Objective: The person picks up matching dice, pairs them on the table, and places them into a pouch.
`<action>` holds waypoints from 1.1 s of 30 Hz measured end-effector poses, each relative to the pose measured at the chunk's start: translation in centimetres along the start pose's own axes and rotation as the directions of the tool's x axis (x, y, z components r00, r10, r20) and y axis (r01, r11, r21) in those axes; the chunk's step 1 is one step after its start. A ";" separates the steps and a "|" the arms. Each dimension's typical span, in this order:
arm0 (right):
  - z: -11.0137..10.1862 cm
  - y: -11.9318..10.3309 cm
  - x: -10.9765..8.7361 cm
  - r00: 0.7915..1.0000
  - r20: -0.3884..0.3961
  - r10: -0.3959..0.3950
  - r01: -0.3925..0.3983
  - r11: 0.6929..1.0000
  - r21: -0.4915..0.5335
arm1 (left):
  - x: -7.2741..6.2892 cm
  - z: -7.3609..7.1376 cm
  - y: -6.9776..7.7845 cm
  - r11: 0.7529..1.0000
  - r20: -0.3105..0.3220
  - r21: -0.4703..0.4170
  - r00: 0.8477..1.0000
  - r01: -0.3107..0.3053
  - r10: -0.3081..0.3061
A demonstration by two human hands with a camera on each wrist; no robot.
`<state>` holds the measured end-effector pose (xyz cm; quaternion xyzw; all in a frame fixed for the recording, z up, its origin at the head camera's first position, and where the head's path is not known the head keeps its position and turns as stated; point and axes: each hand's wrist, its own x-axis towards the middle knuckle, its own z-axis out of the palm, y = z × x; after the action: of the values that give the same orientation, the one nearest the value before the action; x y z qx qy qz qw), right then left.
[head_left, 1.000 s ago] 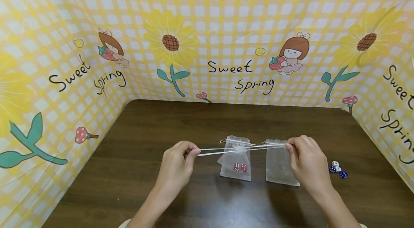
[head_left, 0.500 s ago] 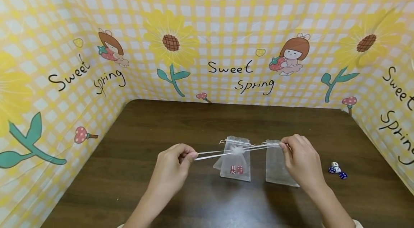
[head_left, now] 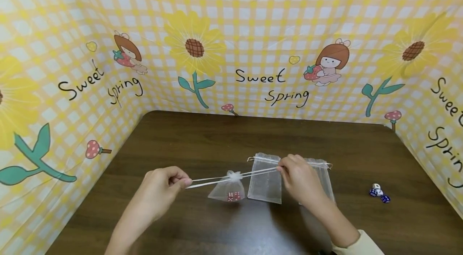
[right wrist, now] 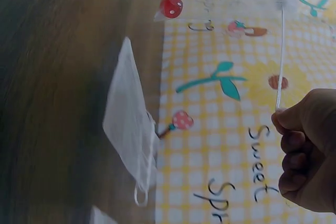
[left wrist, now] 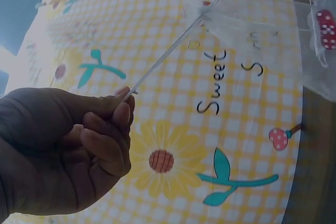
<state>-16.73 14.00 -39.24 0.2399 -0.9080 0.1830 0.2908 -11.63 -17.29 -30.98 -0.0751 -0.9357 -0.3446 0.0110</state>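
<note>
A sheer white drawstring bag (head_left: 221,190) hangs between the hands, its neck gathered tight. Two red dice (head_left: 233,196) lie at its bottom. My left hand (head_left: 159,190) pinches the drawstring loop on the left side between thumb and forefinger. On the other side my right hand (head_left: 300,176) pinches the opposite drawstring loop, so the white cords (head_left: 207,182) run taut across. The left wrist view shows the left hand (left wrist: 79,148) with the cord (left wrist: 168,53) stretching up to the bag's neck. In the right wrist view the right hand (right wrist: 310,150) grips its cord (right wrist: 281,61).
A flat sheer bag (head_left: 265,188) lies on the dark wooden table (head_left: 188,134). Another flat bag (head_left: 327,184) is partly covered by the right hand. Several white and blue dice (head_left: 379,192) sit at the right. Yellow checked cloth (head_left: 231,38) walls the table's back and sides.
Both hands have moved left with the bag of red dice, which now hangs left of the flat bags instead of in front of one. The cords stay taut.
</note>
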 end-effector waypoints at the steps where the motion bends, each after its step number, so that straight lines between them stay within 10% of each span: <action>1: 0.4 -0.2 0.2 1.000 0.021 0.005 -0.005 1.000 0.014 | 0.1 -0.2 -0.4 1.000 0.010 0.007 1.000 0.007 -0.007; 12: 5.0 -1.6 1.4 0.992 0.116 0.050 -0.052 0.998 0.019 | 1.2 -0.7 -3.4 0.994 -0.006 -0.015 0.994 0.111 -0.111; 20: 6.9 -1.5 3.0 0.995 0.033 0.091 -0.092 0.995 0.024 | 3.9 0.4 -5.4 0.995 -0.136 -0.005 0.986 0.098 -0.098; 27: 7.7 -1.6 3.8 0.981 -0.009 0.195 -0.194 0.980 0.046 | 6.2 3.4 -7.0 0.999 -0.364 0.014 0.931 0.033 -0.026; 33: 8.4 -1.9 3.7 0.978 -0.027 0.206 -0.204 0.976 0.071 | 7.6 5.1 -7.9 0.999 -0.408 0.045 0.913 0.027 -0.006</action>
<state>-22.05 7.23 -43.03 0.1516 -0.9160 0.2469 0.2773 -20.15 -18.93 -39.43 0.0068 -0.9216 -0.3295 0.2049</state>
